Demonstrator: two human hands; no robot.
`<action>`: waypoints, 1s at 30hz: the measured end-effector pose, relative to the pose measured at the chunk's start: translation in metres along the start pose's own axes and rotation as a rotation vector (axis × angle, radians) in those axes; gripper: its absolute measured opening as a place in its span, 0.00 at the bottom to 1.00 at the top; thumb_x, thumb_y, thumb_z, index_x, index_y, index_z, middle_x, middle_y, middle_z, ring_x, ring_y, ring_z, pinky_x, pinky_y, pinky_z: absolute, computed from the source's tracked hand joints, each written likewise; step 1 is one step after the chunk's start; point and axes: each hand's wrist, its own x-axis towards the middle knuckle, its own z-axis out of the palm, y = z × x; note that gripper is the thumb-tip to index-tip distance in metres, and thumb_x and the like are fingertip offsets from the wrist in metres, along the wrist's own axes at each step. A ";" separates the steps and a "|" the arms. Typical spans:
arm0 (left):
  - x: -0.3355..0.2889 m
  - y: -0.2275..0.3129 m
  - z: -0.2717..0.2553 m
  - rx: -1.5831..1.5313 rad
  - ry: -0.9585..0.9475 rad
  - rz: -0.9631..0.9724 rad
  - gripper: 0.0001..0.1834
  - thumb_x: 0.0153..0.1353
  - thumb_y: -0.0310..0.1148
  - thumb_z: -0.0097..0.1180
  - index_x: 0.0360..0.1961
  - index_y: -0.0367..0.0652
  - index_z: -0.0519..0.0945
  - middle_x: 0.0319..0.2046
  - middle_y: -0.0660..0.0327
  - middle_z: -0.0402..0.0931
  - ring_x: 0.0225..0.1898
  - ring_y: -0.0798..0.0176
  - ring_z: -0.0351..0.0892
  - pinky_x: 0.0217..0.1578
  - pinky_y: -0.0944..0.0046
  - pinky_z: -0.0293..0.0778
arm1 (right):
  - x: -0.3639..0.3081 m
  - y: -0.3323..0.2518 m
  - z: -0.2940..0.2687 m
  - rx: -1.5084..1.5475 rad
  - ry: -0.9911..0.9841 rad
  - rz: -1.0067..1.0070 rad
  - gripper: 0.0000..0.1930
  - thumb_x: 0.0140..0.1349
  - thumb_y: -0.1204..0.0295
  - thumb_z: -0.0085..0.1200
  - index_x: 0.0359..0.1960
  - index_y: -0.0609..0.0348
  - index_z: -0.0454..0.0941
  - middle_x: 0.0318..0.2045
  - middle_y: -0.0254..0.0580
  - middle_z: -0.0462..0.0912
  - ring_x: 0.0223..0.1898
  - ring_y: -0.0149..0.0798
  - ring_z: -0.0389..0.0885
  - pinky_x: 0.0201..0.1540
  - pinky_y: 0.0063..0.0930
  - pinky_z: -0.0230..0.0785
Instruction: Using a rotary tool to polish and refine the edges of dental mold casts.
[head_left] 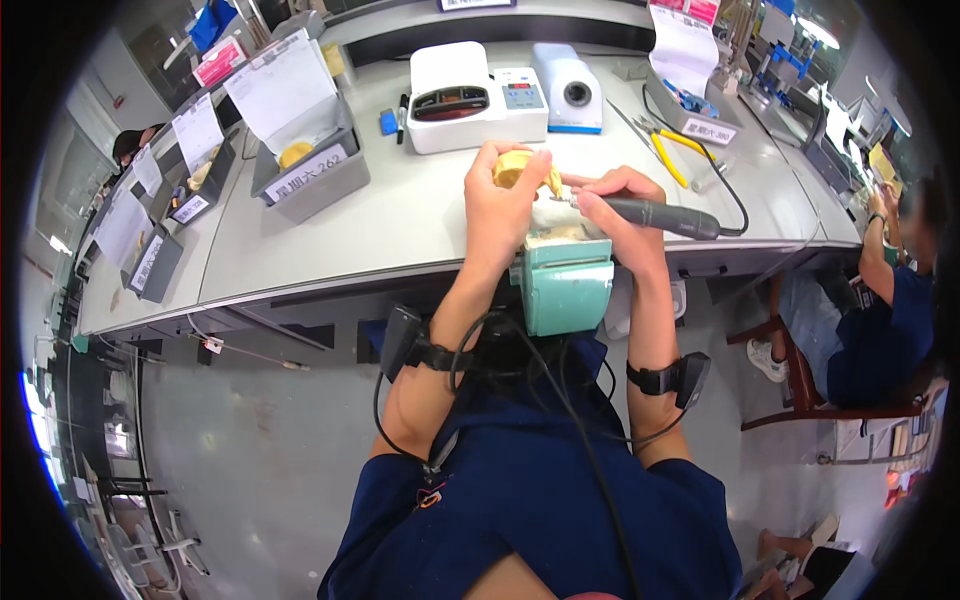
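Observation:
Between the fingers and thumb of my left hand (503,205) is a yellow dental plaster model (514,166), raised over the table's front edge. My right hand (630,220) grips a black rotary handpiece (668,217) like a pen, its thin metal tip pointing left at the model's near side. Whether the tip touches the model I cannot tell. Just below both hands, a green box-shaped catch tray (568,290) sits at the table edge, with pale dust on its top. The handpiece's black cord loops off to the right.
Grey bins (335,180) with papers and yellow models stand at the left. Behind my hands are a white device (480,130) and a white-blue unit (568,88). Yellow-handled pliers (668,160) and another bin (690,105) lie to the right. A person (880,320) sits working at far right.

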 end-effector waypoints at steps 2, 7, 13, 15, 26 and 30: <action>-0.001 -0.001 0.000 -0.002 0.005 0.007 0.16 0.60 0.38 0.66 0.37 0.38 0.76 0.29 0.62 0.78 0.28 0.74 0.75 0.28 0.73 0.71 | -0.001 -0.003 0.000 -0.044 -0.007 -0.008 0.04 0.58 0.80 0.62 0.28 0.63 0.78 0.33 0.48 0.86 0.40 0.32 0.85 0.38 0.20 0.73; 0.002 -0.002 0.003 0.007 0.000 0.031 0.15 0.60 0.38 0.66 0.37 0.38 0.76 0.29 0.63 0.78 0.27 0.74 0.74 0.28 0.73 0.71 | 0.002 -0.004 0.000 -0.020 0.015 0.012 0.05 0.57 0.79 0.62 0.28 0.64 0.78 0.36 0.52 0.87 0.33 0.27 0.81 0.36 0.19 0.73; 0.001 0.002 0.001 0.029 -0.005 0.011 0.15 0.61 0.39 0.66 0.37 0.39 0.76 0.29 0.63 0.78 0.27 0.74 0.74 0.27 0.73 0.70 | 0.002 0.000 -0.003 -0.064 0.005 0.021 0.05 0.57 0.77 0.63 0.28 0.63 0.79 0.34 0.47 0.87 0.30 0.22 0.78 0.32 0.17 0.69; 0.001 0.002 0.001 0.036 0.002 -0.008 0.15 0.61 0.39 0.66 0.37 0.39 0.76 0.29 0.63 0.78 0.27 0.75 0.73 0.26 0.73 0.70 | 0.001 -0.001 -0.001 -0.057 0.007 0.032 0.05 0.56 0.77 0.64 0.28 0.63 0.79 0.34 0.46 0.87 0.29 0.21 0.77 0.31 0.16 0.67; -0.002 0.001 0.003 0.077 0.006 0.023 0.14 0.61 0.36 0.66 0.37 0.38 0.76 0.28 0.63 0.78 0.28 0.75 0.73 0.29 0.73 0.69 | 0.001 -0.005 -0.003 -0.095 0.023 0.046 0.05 0.57 0.77 0.64 0.28 0.63 0.79 0.32 0.45 0.87 0.31 0.23 0.79 0.32 0.18 0.69; -0.001 0.000 0.002 0.098 0.015 0.025 0.14 0.61 0.36 0.66 0.36 0.37 0.76 0.29 0.62 0.79 0.30 0.74 0.75 0.32 0.72 0.71 | 0.000 -0.004 -0.002 -0.046 0.039 0.021 0.05 0.57 0.77 0.64 0.28 0.63 0.79 0.30 0.41 0.86 0.31 0.23 0.79 0.34 0.19 0.70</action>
